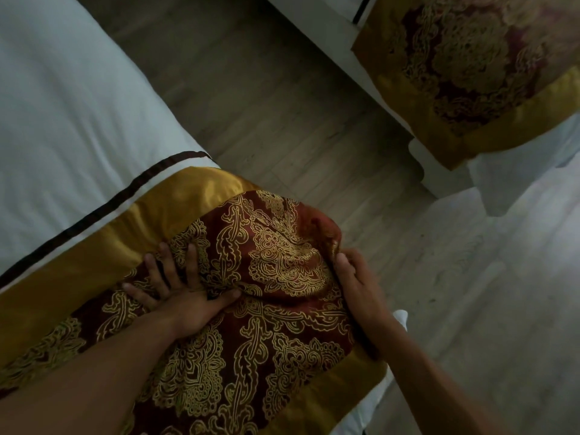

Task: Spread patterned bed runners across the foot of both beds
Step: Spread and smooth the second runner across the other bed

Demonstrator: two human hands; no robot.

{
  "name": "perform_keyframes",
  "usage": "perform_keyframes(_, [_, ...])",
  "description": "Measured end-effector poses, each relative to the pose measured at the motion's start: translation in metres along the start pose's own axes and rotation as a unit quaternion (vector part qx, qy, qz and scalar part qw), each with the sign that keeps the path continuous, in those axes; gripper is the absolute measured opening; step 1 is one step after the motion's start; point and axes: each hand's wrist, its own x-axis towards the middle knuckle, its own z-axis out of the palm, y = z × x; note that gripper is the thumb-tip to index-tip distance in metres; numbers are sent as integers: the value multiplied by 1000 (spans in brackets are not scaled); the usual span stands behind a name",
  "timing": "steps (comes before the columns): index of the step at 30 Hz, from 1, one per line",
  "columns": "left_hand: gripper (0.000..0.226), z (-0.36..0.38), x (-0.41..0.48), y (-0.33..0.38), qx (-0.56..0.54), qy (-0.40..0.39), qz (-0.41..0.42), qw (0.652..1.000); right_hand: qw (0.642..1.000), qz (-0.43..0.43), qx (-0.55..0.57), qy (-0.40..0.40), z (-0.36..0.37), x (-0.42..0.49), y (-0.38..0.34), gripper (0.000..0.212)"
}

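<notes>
A red and gold patterned bed runner (276,246) with wide gold borders lies across the foot of the near bed (62,120), which has white bedding with a dark stripe. My left hand (175,290) presses flat on the runner with fingers spread. My right hand (357,287) grips the runner's edge where it bulges at the bed's side. A second matching runner (470,73) lies across the far bed (329,36) at the upper right and hangs down its side.
A pale wood floor (282,120) runs between the two beds. White bedding of the far bed (518,177) hangs near the floor at the right. A white object (400,317) shows just below my right wrist.
</notes>
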Motion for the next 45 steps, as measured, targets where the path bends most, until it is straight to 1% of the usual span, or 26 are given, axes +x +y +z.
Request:
perform_keyframes(3, [127, 0, 0, 0, -2, -2, 2, 1000, 998, -6, 59, 10, 6, 1, -6, 25])
perform_keyframes(5, [128, 1, 0, 0, -1, -2, 3, 1000, 998, -23, 59, 5, 10, 2, -9, 22])
perform_keyframes(6, [128, 1, 0, -1, 1, -2, 3, 1000, 998, -26, 55, 3, 12, 2, -10, 23])
perform_keyframes(7, [129, 1, 1, -1, 1, -2, 2, 1000, 999, -23, 49, 4, 14, 3, -11, 28])
perform_keyframes(11, [129, 0, 3, -1, -1, -6, 3, 1000, 1000, -17, -24, -10, 25, 7, -6, 57])
perform_keyframes(12, [129, 0, 3, -2, -1, -6, 3, 1000, 999, -16, -49, -14, 26, 7, -4, 60])
perform_keyframes(14, [129, 0, 3, -2, -1, -4, 4, 1000, 996, -18, -83, -10, 22, 7, -5, 55])
perform_keyframes(16, [129, 1, 3, -2, 0, -3, 4, 1000, 997, -23, -67, 37, 8, 10, -7, 47])
perform_keyframes(18, [128, 0, 3, -2, -1, -4, 3, 1000, 989, -19, -74, 126, -14, 20, -4, 45])
perform_keyframes(19, [127, 0, 3, -2, 0, -4, 4, 1000, 980, -16, -111, 162, -25, 26, -1, 44])
perform_keyframes(21, [127, 0, 3, -2, 0, -3, 4, 1000, 960, -15, -213, 183, -44, 33, 5, 46])
perform_keyframes(23, [128, 1, 3, -2, 0, -4, 5, 1000, 943, -29, -285, 169, -51, 34, 9, 50])
perform_keyframes(25, [128, 1, 3, -2, 3, -2, 5, 1000, 940, -25, -300, 164, -49, 32, 11, 57])
perform_keyframes(26, [128, 2, 3, -3, 5, 0, 3, 1000, 943, -11, -290, 164, -43, 30, 13, 59])
perform_keyframes(28, [128, 1, 4, -3, 7, 0, 2, 1000, 949, 53, -270, 154, -30, 21, 23, 63])
perform_keyframes(30, [128, 1, 4, -3, 5, -2, 2, 1000, 946, 132, -274, 110, -15, 10, 37, 68])
perform_keyframes(33, [128, 2, 5, -3, 4, 1, 4, 1000, 947, 222, -233, -11, 2, -5, 52, 71])
perform_keyframes(35, [127, 3, 5, -3, 2, 5, 4, 1000, 950, 247, -184, -53, 5, -7, 52, 67])
perform_keyframes(37, [126, 3, 5, -3, 1, 8, 6, 1000, 959, 231, -153, -63, 4, -6, 53, 59])
perform_keyframes(38, [126, 3, 4, -4, 0, 10, 7, 1000, 963, 214, -155, -58, 1, -5, 53, 54])
perform_keyframes(39, [126, 2, 4, -4, -1, 11, 8, 1000, 964, 186, -183, -43, -1, -4, 55, 48])
perform_keyframes(40, [126, 3, 4, -4, -1, 12, 9, 1000, 959, 153, -238, -13, -6, -3, 54, 42])
perform_keyframes(42, [127, 3, 4, -4, -1, 11, 11, 1000, 926, 100, -354, 89, -17, -6, 55, 38])
perform_keyframes(43, [127, 3, 4, -4, 0, 10, 11, 1000, 905, 99, -393, 129, -21, -7, 53, 41])
perform_keyframes(44, [127, 3, 3, -3, 1, 9, 12, 1000, 887, 117, -420, 150, -23, -7, 50, 42])
perform_keyframes(45, [128, 2, 3, -4, 1, 7, 12, 1000, 879, 140, -430, 152, -22, -5, 45, 44])
